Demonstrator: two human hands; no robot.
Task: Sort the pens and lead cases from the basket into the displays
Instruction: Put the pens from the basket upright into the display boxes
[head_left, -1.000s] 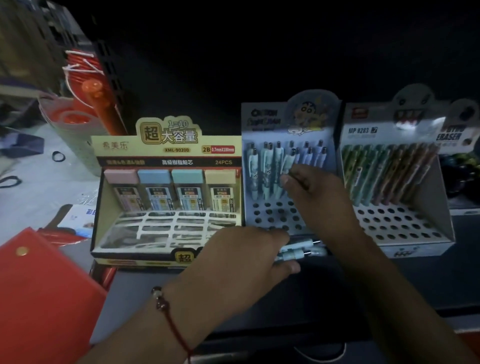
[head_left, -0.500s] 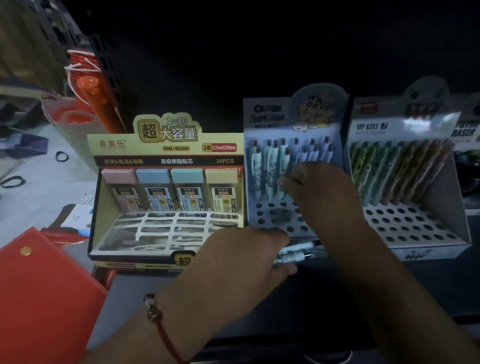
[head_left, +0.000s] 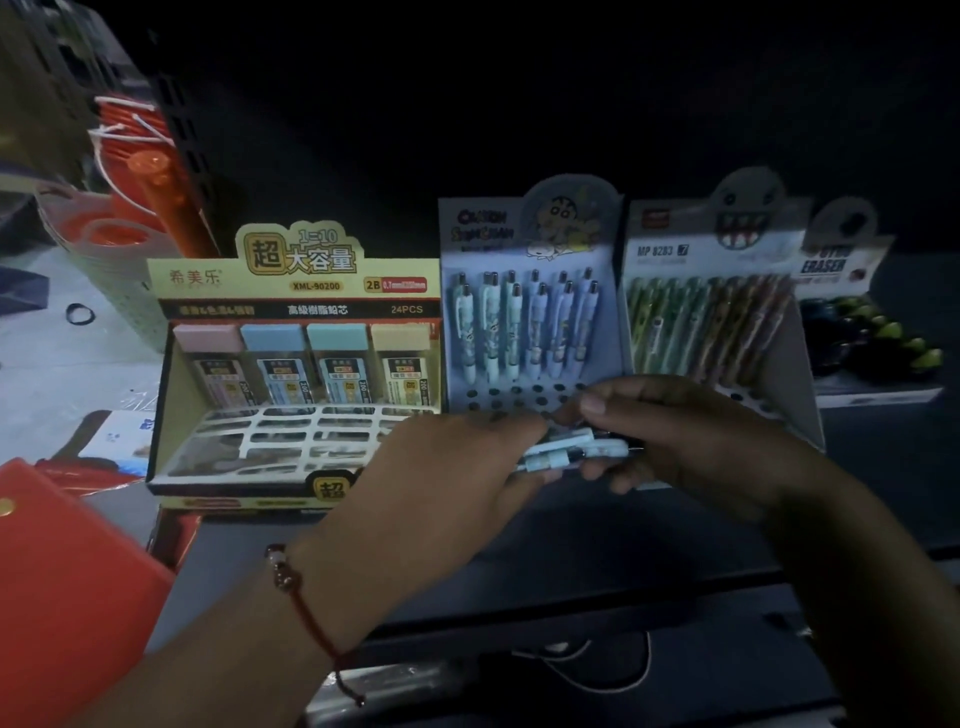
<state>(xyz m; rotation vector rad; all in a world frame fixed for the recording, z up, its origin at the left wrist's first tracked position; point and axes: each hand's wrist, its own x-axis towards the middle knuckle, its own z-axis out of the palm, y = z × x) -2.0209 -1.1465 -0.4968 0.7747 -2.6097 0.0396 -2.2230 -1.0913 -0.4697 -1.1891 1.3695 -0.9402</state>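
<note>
Both hands, left (head_left: 457, 467) and right (head_left: 691, 441), pinch pale-blue pens (head_left: 571, 451).

"XML-90200", "24PCS" on lead-case display (head_left: 291, 291)

A small bundle of pale blue plastic pens (head_left: 569, 451) lies level, tips pointing right, just before the front edge of the blue cardboard pen display (head_left: 530, 322), whose back rows hold upright blue-white patterned pens (head_left: 524, 325) above empty holes. At its right stands a white cardboard display (head_left: 727, 317) with green and orange pens (head_left: 701, 327) leaning in rows. At its left, a yellow cardboard box (head_left: 296, 374) carries four pastel lead cases (head_left: 306, 364) (pink, blue, teal, cream) upright along its back edge.
</note>
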